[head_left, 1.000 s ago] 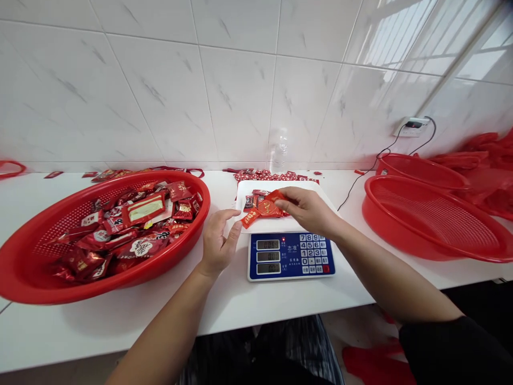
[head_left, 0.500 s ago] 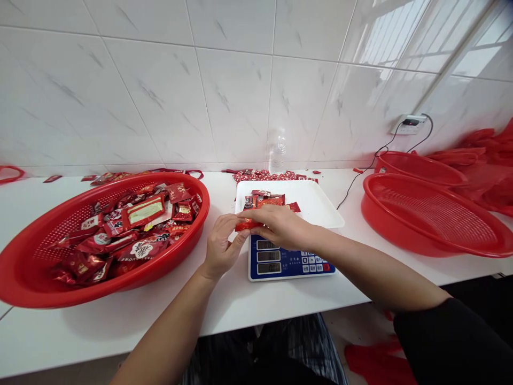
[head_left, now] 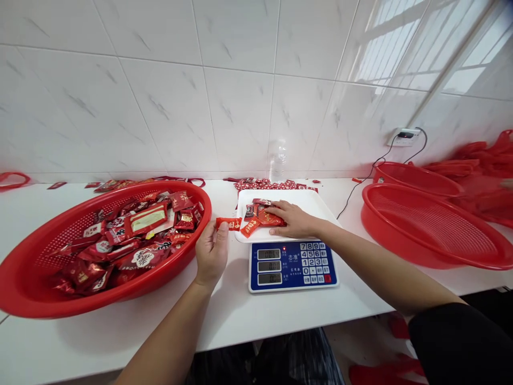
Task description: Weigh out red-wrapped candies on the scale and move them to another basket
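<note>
In my left hand [head_left: 212, 250], closed with the thumb on top, is a small red wrapped packet [head_left: 229, 223], held just left of the scale pan. My right hand [head_left: 294, 219] reaches over the white scale pan [head_left: 315, 203], its fingers stretched out and touching a small heap of red wrapped packets [head_left: 266, 216]. Its palm side and part of the heap are hidden. Another red packet [head_left: 250, 228] lies at the pan's front left. Below the pan is the blue front panel of the digital scale [head_left: 294, 267], with three displays and a lit red light.
A large red basket [head_left: 206, 208] full of wrapped packets stands at left. Red baskets [head_left: 425, 251] stand at right, beside red bags [head_left: 476, 171]. Behind the scale are patterned red packets [head_left: 264, 185] and a clear bottle [head_left: 277, 160]. A black cable [head_left: 352, 190] runs to the wall socket [head_left: 403, 137].
My hands have come apart: the left has moved left and down with a red packet, the right further onto the pan's heap. A red packet now shows at the pan's front left.
</note>
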`<state>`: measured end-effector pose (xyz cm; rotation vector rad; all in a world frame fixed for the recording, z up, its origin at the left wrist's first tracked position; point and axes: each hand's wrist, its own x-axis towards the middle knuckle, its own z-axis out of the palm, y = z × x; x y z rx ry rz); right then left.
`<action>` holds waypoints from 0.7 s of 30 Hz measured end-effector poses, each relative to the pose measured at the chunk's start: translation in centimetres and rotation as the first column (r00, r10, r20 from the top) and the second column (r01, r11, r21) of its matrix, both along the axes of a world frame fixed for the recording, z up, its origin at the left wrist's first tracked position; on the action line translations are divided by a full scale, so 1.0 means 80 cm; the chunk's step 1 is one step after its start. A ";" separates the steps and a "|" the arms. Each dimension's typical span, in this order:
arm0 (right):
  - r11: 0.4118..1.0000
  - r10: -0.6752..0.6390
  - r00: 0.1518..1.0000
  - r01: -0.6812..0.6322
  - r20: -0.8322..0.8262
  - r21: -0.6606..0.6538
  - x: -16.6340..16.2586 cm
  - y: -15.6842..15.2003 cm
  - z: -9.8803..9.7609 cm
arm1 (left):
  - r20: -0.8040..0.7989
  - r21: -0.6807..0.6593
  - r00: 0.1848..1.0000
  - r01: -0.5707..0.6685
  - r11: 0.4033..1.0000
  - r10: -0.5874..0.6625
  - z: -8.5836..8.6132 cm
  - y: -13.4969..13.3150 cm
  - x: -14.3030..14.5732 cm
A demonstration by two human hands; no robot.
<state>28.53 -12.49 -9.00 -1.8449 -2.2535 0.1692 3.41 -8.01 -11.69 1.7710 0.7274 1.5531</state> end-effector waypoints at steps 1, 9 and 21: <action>1.000 0.013 1.000 -0.013 0.001 0.021 0.002 0.001 -0.002 | -0.005 0.006 1.000 0.000 1.000 0.000 0.000 0.000 0.000; 0.981 0.006 1.000 -0.005 -0.004 0.194 0.016 0.002 -0.006 | -0.064 -0.001 0.998 -0.008 1.000 0.007 0.002 0.000 -0.002; 0.723 -0.404 0.846 0.528 -0.347 0.446 0.124 -0.075 0.038 | -0.068 -0.004 0.997 0.024 1.000 -0.024 0.001 0.002 -0.002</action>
